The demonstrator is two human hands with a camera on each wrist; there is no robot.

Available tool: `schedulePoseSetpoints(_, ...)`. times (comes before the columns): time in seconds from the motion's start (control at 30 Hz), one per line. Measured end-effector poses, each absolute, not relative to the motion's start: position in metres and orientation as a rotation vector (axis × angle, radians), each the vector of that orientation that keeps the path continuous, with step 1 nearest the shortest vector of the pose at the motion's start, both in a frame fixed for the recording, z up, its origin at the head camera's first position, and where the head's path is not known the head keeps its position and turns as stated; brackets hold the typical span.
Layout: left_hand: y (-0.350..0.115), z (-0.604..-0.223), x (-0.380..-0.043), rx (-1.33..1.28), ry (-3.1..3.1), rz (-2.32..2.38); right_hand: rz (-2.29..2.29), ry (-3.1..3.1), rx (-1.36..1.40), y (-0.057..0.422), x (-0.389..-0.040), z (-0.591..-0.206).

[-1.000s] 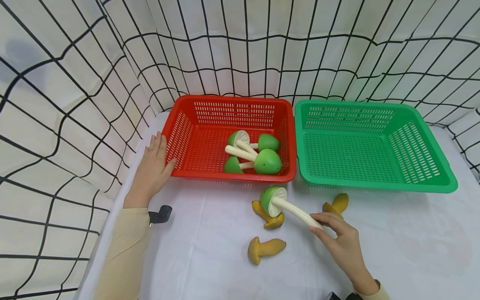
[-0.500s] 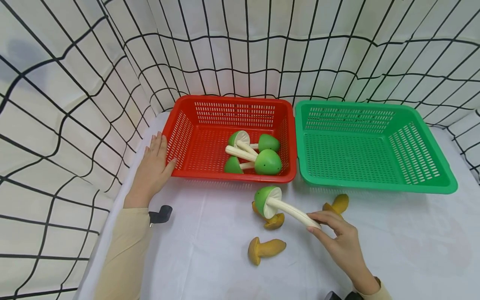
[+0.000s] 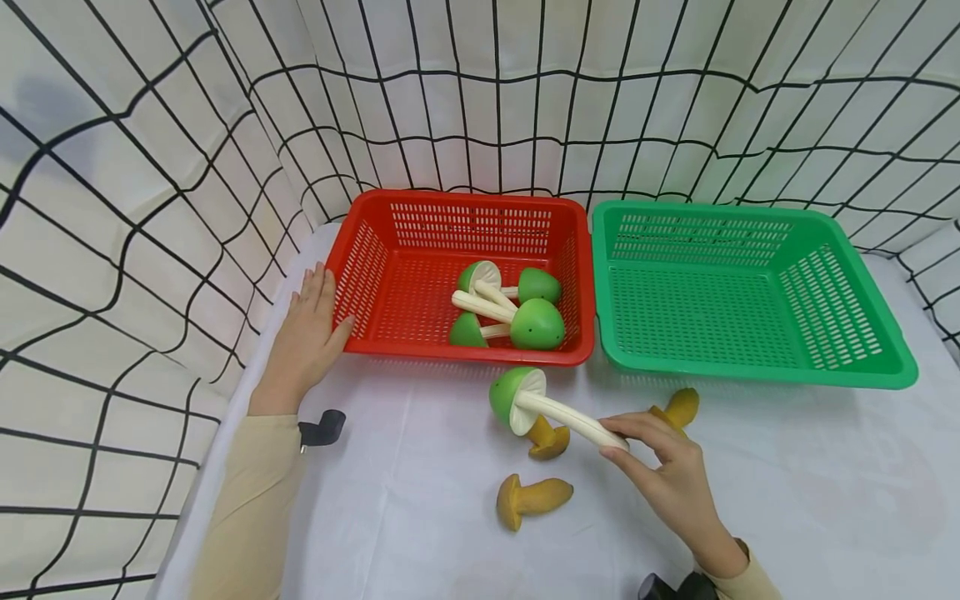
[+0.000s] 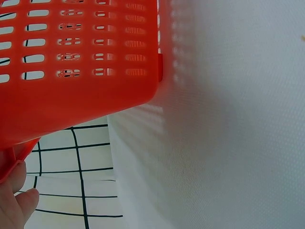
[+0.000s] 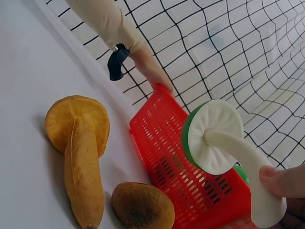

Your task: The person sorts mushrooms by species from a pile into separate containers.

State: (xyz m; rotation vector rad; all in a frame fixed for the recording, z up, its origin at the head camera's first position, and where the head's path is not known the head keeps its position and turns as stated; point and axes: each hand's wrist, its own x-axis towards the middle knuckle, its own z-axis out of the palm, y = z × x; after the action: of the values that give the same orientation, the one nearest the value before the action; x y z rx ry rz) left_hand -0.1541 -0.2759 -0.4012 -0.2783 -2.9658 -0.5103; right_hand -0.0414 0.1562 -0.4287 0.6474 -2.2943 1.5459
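Observation:
My right hand [image 3: 667, 475] pinches the end of a white stem belonging to a green-capped toy mushroom [image 3: 566, 414]. Its cap points left, in front of the red basket [image 3: 457, 353], and overlaps a yellow-brown mushroom [image 3: 550, 442] in the head view. The right wrist view shows the pale gilled underside of the held green mushroom [image 5: 217, 138], thumb on its stem. With fingers straight, my left hand [image 3: 300, 337] rests along the left rim of the red basket. Inside that basket several green mushrooms [image 3: 537, 323] lie heaped toward the right.
A green basket [image 3: 750, 374] stands right of the red one, with nothing in it. One yellow-brown mushroom [image 3: 532, 497] lies nearer on the white cloth; another yellow-brown mushroom [image 3: 682, 407] is partly hidden behind my right hand. Black wire mesh [image 3: 495, 81] encloses the back and left.
My right hand has moved a little left with the green mushroom, whose cap now covers more of the yellow-brown mushroom below it. The left hand has stayed at the red basket.

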Motion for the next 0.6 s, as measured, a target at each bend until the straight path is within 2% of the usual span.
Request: schedulePoseSetpoints(0.6, -0.276, -0.401, -0.154, -0.274, -2.964, -0.516, 1.612, -2.242, 0.723, 0.133, -0.054, -0.410)
